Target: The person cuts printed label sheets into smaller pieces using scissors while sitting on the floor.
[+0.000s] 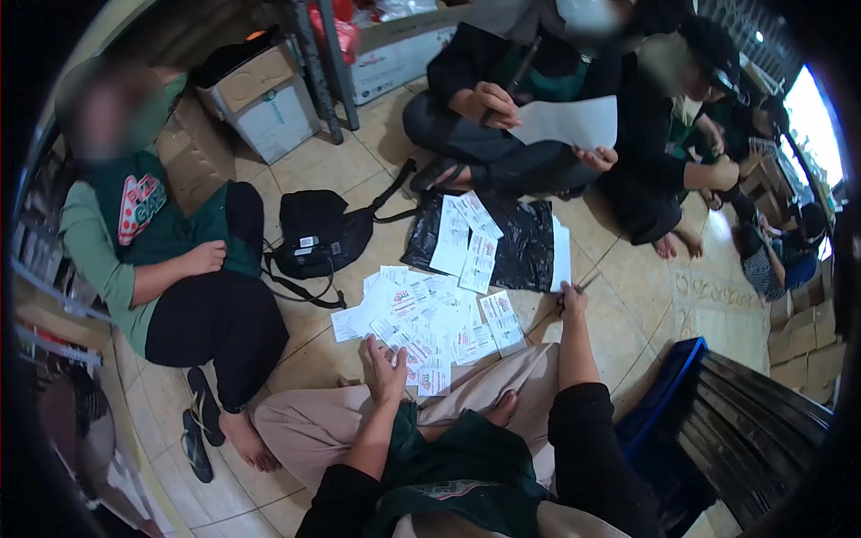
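My left hand [386, 369] rests at the near edge of a loose pile of printed paper labels [413, 314], its fingers apart and touching the papers. Held out to the right, my right hand [573, 307] is closed around a pair of scissors [587, 282], whose blades point away to the upper right. Just beyond that hand lies a white sheet [560, 255]. More printed sheets [453, 235] lie on a black plastic bag [520, 242] past the pile.
A person on the left [188, 260] sits beside a black bag [318, 233]. Across from me another person holds scissors [527, 65] and a white sheet [574, 121]. A blue crate [664, 386] stands to my right. Flip-flops [195, 446] and cardboard boxes [260, 103] are at left.
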Motion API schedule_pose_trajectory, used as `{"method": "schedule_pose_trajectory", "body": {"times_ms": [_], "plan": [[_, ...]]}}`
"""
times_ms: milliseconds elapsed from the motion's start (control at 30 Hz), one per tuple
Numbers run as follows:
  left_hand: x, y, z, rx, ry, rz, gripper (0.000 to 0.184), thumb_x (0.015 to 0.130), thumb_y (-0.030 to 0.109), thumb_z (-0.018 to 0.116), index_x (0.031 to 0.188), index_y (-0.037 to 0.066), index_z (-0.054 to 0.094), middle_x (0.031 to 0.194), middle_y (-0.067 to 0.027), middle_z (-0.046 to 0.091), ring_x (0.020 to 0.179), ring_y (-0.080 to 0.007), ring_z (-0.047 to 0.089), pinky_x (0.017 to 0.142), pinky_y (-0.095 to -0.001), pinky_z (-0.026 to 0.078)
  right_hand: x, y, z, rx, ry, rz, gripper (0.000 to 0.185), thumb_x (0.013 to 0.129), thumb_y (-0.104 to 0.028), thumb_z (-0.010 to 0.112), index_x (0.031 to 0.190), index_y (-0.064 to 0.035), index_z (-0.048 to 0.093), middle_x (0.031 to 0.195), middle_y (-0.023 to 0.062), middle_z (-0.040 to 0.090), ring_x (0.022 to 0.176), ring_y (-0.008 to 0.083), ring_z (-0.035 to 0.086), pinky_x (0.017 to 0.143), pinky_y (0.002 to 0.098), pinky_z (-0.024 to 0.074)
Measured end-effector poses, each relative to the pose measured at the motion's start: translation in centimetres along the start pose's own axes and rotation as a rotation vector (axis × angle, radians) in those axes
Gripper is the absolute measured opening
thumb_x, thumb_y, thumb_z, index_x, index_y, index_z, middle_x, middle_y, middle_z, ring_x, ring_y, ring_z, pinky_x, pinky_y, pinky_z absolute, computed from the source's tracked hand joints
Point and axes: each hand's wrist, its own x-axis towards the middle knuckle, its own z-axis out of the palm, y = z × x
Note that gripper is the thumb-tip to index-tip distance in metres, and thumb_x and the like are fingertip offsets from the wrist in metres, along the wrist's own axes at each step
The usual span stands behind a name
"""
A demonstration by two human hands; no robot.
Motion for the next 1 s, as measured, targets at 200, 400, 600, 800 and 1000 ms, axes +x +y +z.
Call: {"method": "schedule_pose_trajectory", "body": {"times_ms": [200,400,600,800,1000], "plan": [[0.2,-1.8,0.1,0.072,0.113,0.047,0.077,0.079,0.022,0.068,0.137,0.001,0.024,0.141,-0.0203,0.025,0.129,-0.0328,0.03,0.103,-0.0391,0.032,1.9,-4.2,-6.6,0.01,0.155,-0.245,0.014,0.081,-0.012,0.064,0.087,-0.0006,0.059,0.061,0.0057,0.055,0.04,0.0099,0.043,0.035,0.0246,0.0328],[0.1,-0.7,0.4,0.077,0.076,0.052,0.075,0.08,0.03,0.065,0.138,0.002,0.025,0.143,-0.0201,0.024,0.132,-0.0336,0.024,0.107,-0.039,0.027,-4.9,-16.1,-7.8,-0.395,0.297,-1.023,0.018,0.089,-0.018,0.057,0.084,-0.0007,0.06,0.069,0.0075,0.061,0.054,0.0179,0.053,0.05,0.0324,0.042],[0.1,-1.1,0.5,0.063,0.072,0.077,0.075,0.08,0.028,0.066,0.138,0.003,0.025,0.141,-0.0199,0.027,0.131,-0.0346,0.026,0.107,-0.0391,0.027,-11.0,-10.9,-2.8,-0.948,0.13,-1.141,0.012,0.081,-0.019,0.06,0.088,-0.0104,0.066,0.087,0.0111,0.063,0.071,0.0335,0.06,0.063,0.0405,0.0474],[0.3,-3.3,0.1,0.049,0.108,0.088,0.075,0.079,0.026,0.068,0.137,0.002,0.028,0.138,-0.0215,0.03,0.126,-0.0355,0.033,0.104,-0.0392,0.03,-12.9,-5.0,2.0,-1.305,-0.36,-0.822,0.02,0.077,-0.022,0.063,0.092,-0.0107,0.068,0.086,0.0109,0.065,0.079,0.0302,0.063,0.069,0.0408,0.0497],[-0.5,-0.9,-0.7,0.097,0.069,0.044,0.069,0.078,0.028,0.066,0.133,0.001,0.033,0.133,-0.0222,0.038,0.123,-0.0369,0.037,0.101,-0.0419,0.033,-11.5,-3.7,2.6,-1.259,-0.336,-0.878,0.019,0.078,-0.022,0.061,0.093,-0.0117,0.067,0.088,0.0107,0.062,0.076,0.0315,0.063,0.065,0.0411,0.0506]]}}
